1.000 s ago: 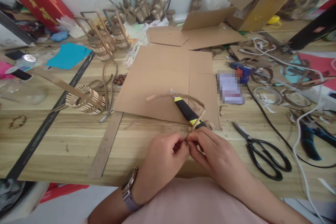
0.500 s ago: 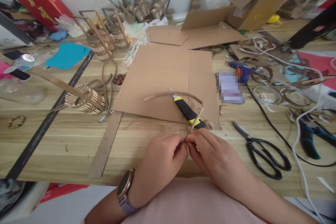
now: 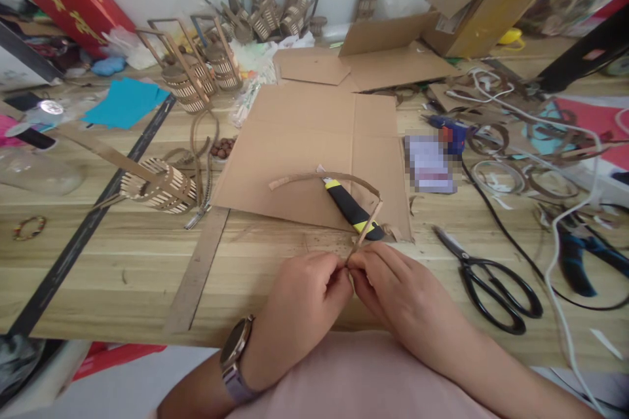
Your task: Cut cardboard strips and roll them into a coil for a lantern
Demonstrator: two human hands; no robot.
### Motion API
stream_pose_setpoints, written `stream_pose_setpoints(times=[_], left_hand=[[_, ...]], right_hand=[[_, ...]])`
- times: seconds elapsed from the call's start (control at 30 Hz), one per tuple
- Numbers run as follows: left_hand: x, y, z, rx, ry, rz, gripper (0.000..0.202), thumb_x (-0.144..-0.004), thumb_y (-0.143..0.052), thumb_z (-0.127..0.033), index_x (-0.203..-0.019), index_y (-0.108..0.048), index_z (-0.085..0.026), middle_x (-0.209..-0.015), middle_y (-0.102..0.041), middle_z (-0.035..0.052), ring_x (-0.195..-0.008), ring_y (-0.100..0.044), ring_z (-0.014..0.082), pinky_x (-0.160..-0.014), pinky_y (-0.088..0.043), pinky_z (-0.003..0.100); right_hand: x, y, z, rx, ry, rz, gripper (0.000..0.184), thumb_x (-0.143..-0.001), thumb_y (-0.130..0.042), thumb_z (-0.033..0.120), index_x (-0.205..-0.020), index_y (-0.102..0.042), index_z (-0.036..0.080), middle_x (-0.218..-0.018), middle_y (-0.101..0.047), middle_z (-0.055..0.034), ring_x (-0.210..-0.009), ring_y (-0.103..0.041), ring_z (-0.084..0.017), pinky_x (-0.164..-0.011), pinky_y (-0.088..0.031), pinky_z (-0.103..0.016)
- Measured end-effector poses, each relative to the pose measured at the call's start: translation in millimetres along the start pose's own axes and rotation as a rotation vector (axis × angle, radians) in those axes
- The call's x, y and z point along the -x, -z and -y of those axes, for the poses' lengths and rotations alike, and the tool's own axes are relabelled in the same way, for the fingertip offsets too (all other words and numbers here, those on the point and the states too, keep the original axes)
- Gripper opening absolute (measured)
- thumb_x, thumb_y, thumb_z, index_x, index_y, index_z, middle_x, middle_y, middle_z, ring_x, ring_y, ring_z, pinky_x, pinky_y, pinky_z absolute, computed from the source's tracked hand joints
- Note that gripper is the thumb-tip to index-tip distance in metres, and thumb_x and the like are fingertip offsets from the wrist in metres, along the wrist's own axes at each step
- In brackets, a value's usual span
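Observation:
A thin brown cardboard strip (image 3: 339,176) curves over the cardboard sheet, bends sharply near its right side and runs down to my fingertips. My left hand (image 3: 309,288) pinches its near end, with a watch (image 3: 236,347) on that wrist. Right beside it, my right hand (image 3: 393,281) pinches the same strip, fingertips touching the left ones. The strip's very end is hidden between the fingers. Just beyond the hands lies a black and yellow utility knife (image 3: 351,209), partly under the strip, on the flat cardboard sheet (image 3: 295,124).
Black-handled scissors (image 3: 491,281) and pliers (image 3: 580,255) lie at the right. A glue gun (image 3: 449,131) rests beyond them, near a white cable (image 3: 557,242). At the left are a small slatted bucket (image 3: 162,190), a metal ruler (image 3: 201,268) and a long black strip (image 3: 73,255).
Almost nothing differs. Both hands hold the strip in the same place, and the view has shifted very slightly.

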State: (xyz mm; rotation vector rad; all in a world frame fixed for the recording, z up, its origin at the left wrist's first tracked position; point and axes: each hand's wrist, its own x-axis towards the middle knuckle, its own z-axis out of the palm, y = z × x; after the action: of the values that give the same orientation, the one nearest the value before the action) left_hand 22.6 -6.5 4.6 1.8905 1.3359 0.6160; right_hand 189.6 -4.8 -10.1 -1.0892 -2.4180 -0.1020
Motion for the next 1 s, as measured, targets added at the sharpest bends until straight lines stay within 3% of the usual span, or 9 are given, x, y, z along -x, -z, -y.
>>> stream_pose_setpoints(times=[0.43, 0.7, 1.0], left_hand=[[0.5, -5.6, 2.2, 0.023, 0.029, -0.058, 0.024, -0.081, -0.048, -0.009, -0.061, -0.04, -0.019, -0.057, -0.047, -0.0037, -0.054, -0.042, 0.0111, -0.054, -0.026, 0.024], [0.4, -0.1, 2.5, 0.077, 0.041, 0.017, 0.017, -0.085, -0.049, -0.015, -0.069, -0.056, -0.018, -0.066, -0.062, 0.0, -0.062, -0.054, 0.0132, -0.059, -0.033, 0.024], [-0.8, -4.1, 2.6, 0.062, 0.038, -0.045, 0.026, -0.083, -0.048, -0.012, -0.059, -0.039, -0.019, -0.056, -0.046, -0.0039, -0.054, -0.041, 0.0111, -0.054, -0.026, 0.024]], right_hand=[[1.6, -1.3, 0.3, -0.097, -0.101, 0.014, 0.027, -0.099, -0.039, 0.013, -0.078, -0.056, 0.019, -0.069, -0.058, -0.0018, -0.06, -0.058, -0.014, -0.055, -0.047, -0.025], [-0.7, 0.9, -1.2, -0.134, -0.096, 0.028, 0.028, -0.099, -0.038, 0.012, -0.077, -0.054, 0.019, -0.069, -0.057, -0.0016, -0.058, -0.056, -0.013, -0.053, -0.045, -0.024], [-0.4, -3.6, -0.8, -0.065, -0.061, 0.036, 0.029, -0.098, -0.038, 0.011, -0.076, -0.055, 0.019, -0.068, -0.056, -0.002, -0.058, -0.055, -0.014, -0.052, -0.044, -0.026]])
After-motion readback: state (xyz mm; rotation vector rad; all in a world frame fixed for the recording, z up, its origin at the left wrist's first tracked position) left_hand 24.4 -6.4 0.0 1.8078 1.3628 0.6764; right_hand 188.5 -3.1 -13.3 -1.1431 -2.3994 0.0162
